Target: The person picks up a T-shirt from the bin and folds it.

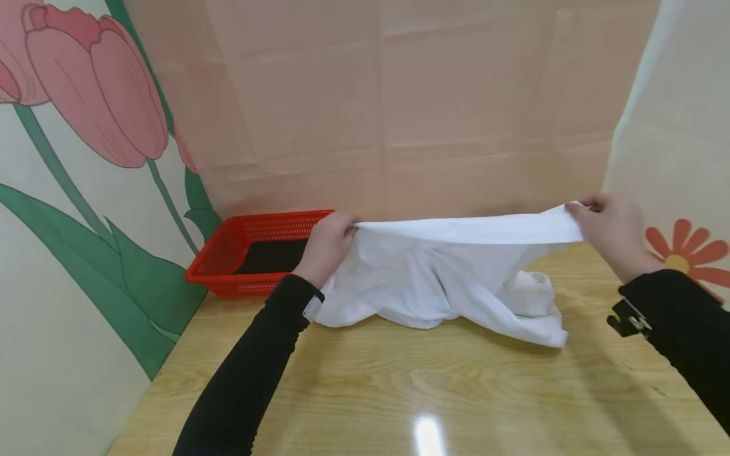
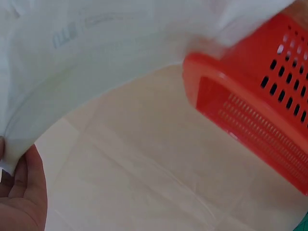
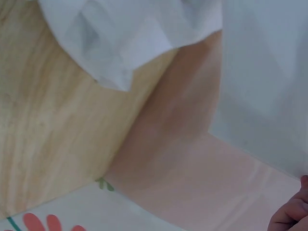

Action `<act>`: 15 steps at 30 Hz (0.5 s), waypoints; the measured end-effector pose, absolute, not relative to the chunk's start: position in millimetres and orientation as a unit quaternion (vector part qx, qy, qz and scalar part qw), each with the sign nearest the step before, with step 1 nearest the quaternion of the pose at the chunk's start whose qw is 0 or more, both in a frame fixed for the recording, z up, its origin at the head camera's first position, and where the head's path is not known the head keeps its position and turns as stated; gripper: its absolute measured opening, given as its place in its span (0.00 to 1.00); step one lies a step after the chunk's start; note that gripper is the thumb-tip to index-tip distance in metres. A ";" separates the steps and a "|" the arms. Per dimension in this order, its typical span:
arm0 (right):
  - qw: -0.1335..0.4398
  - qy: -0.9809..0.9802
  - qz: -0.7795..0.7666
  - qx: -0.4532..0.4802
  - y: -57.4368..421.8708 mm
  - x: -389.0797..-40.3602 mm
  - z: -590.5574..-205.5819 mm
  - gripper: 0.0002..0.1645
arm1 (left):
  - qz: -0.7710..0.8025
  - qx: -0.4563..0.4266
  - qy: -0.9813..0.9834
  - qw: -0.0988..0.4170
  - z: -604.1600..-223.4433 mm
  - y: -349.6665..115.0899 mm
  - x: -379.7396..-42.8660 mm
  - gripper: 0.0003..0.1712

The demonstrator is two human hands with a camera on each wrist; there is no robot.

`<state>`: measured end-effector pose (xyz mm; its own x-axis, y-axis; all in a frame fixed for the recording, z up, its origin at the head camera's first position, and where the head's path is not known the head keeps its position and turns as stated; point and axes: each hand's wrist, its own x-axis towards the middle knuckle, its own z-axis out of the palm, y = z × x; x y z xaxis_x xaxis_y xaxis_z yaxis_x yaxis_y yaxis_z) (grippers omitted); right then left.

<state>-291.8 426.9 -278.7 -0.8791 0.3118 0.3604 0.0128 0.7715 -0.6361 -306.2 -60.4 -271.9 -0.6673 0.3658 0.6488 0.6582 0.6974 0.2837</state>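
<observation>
Left hand (image 1: 327,244) and right hand (image 1: 610,234) each pinch one end of the white cloth (image 1: 399,278), top band stretched nearly straight between them. Rest droops in loose folds over the wooden table (image 1: 353,392); can't tell how much touches. Red basket (image 1: 205,272) just beyond left hand, dark flat item (image 1: 274,256) inside.
</observation>
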 end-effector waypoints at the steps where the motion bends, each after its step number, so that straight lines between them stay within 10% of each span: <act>1: 0.238 -0.907 0.334 -0.096 424.7 -291.0 -271.7 0.37 | -0.263 -0.290 -0.876 0.283 -267.8 -61.7 -306.0 0.07; 9: 0.326 -0.812 0.472 -0.103 407.1 -274.2 -210.3 0.06 | -0.317 -0.256 -0.873 0.269 -234.1 -72.7 -298.4 0.10; 15: 0.392 -0.730 0.555 -0.075 381.9 -249.2 -181.3 0.05 | -0.361 -0.241 -0.856 0.279 -212.8 -90.6 -287.5 0.10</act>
<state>-249.2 381.9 -181.3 -0.6815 0.5443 0.4893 -0.3253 0.3736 -0.8687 -287.5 -90.6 -212.8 -0.7277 0.2120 0.6523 0.6150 0.6227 0.4837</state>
